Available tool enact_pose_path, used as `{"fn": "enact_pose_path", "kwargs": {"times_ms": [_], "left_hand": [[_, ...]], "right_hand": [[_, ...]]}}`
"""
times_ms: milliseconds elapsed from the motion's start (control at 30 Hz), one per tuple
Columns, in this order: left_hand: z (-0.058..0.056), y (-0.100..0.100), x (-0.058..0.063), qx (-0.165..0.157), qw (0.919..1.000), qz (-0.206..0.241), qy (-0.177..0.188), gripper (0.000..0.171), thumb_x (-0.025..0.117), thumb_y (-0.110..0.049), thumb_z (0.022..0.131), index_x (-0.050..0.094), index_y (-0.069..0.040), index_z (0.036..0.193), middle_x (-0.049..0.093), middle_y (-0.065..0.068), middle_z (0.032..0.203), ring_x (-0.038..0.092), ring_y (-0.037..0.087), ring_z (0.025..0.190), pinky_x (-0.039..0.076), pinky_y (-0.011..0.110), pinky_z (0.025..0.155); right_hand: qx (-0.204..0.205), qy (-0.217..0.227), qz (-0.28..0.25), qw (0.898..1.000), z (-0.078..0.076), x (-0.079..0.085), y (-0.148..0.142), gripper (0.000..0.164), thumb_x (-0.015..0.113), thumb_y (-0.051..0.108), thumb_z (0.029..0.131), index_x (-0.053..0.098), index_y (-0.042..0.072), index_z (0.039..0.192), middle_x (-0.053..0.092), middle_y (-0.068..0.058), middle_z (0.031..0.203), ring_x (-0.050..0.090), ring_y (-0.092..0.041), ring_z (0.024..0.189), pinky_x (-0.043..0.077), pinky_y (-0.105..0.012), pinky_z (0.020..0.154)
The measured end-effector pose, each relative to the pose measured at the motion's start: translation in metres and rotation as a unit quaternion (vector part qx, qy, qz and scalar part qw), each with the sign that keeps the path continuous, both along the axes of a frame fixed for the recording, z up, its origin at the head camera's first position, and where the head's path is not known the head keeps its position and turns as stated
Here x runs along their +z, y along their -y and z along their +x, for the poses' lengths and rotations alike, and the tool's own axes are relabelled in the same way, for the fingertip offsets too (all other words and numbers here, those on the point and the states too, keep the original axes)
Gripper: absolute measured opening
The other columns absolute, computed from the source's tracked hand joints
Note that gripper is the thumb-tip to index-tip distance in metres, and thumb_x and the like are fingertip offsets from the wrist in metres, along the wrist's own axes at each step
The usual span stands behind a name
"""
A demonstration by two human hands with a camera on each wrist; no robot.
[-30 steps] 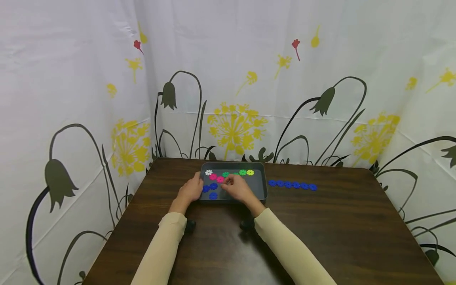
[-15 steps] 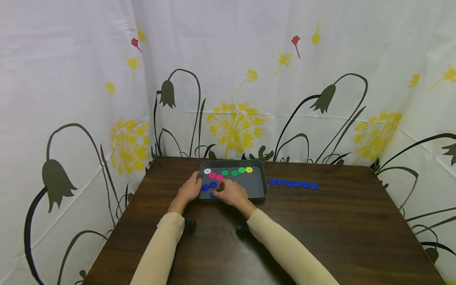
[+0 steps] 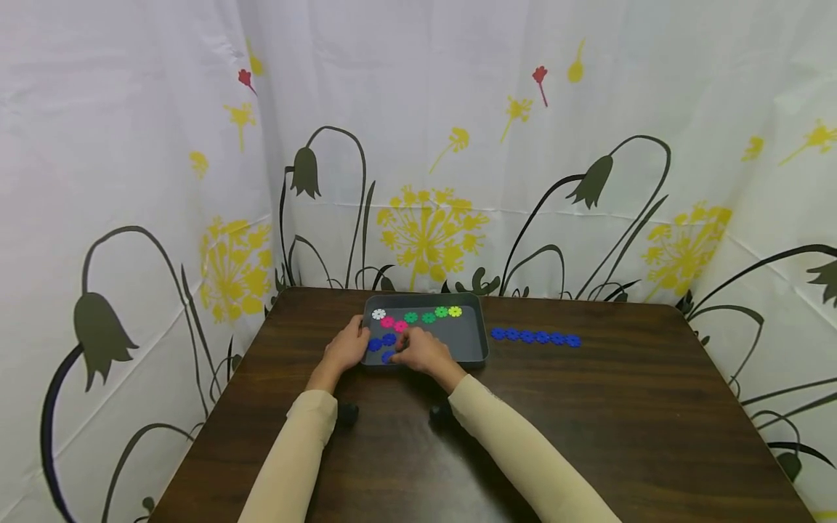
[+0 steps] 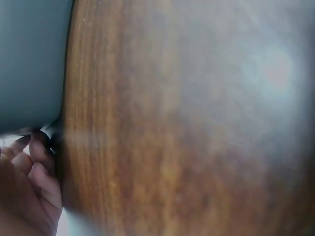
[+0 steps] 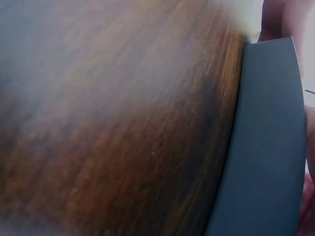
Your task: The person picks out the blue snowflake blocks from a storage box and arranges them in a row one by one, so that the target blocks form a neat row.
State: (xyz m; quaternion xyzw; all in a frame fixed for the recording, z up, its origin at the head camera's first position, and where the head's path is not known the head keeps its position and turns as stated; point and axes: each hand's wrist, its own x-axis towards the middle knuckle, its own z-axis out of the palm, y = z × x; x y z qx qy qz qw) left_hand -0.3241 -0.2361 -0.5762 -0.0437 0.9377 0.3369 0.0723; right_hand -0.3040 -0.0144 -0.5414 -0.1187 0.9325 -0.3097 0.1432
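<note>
A grey tray (image 3: pixel 458 343) holds loose flower-shaped plastic discs. My left hand (image 3: pixel 346 344) grips the tray's left side; the left wrist view shows its curled fingers (image 4: pixel 43 152) against the tray wall (image 4: pixel 32 64). Over the tray's front left part, my right hand (image 3: pixel 423 351) has its thumb and fingers at a blue disc (image 3: pixel 388 357), which they partly cover, seemingly pinching it. Two more blue discs (image 3: pixel 382 342) lie just behind. In the right wrist view the tray's front wall (image 5: pixel 261 147) hides most of this hand.
White, pink (image 3: pixel 394 324), green (image 3: pixel 428 317) and yellow (image 3: pixel 455 311) discs lie toward the tray's back. Right of the tray, a row of several blue discs (image 3: pixel 536 337) sits on the dark wooden table (image 3: pixel 628 407). A patterned curtain (image 3: pixel 425 131) hangs behind.
My right hand has moved left and toward me, from beside the pink and green discs to the front blue disc. My left hand stays on the tray's side.
</note>
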Motion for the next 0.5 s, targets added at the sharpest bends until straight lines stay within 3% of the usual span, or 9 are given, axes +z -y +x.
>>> {"fn": "enact_pose_path", "kwargs": {"times_ms": [267,500], "left_hand": [[-0.016,0.009,-0.019,-0.016,0.9997,0.017,0.011,0.064,0.035,-0.046,0.112,0.03,-0.015,0.168,0.046,0.02,0.167,0.044,0.046,0.153,0.028,0.074,0.121],[-0.012,0.008,-0.017,-0.012,0.9997,0.022,0.006,0.064,0.035,-0.044,0.111,0.032,-0.013,0.166,0.048,0.02,0.165,0.046,0.045,0.151,0.03,0.074,0.12]], "right_hand": [[-0.001,-0.005,-0.001,1.0,-0.003,-0.001,-0.001,0.022,0.086,0.042,0.09,0.071,0.026,0.092,0.07,0.008,0.091,0.063,-0.018,0.084,0.048,-0.045,0.079],[-0.006,-0.005,-0.002,1.0,-0.001,-0.001,0.001,0.02,0.083,0.038,0.092,0.071,0.026,0.102,0.072,0.004,0.101,0.064,-0.022,0.09,0.049,-0.048,0.086]]}}
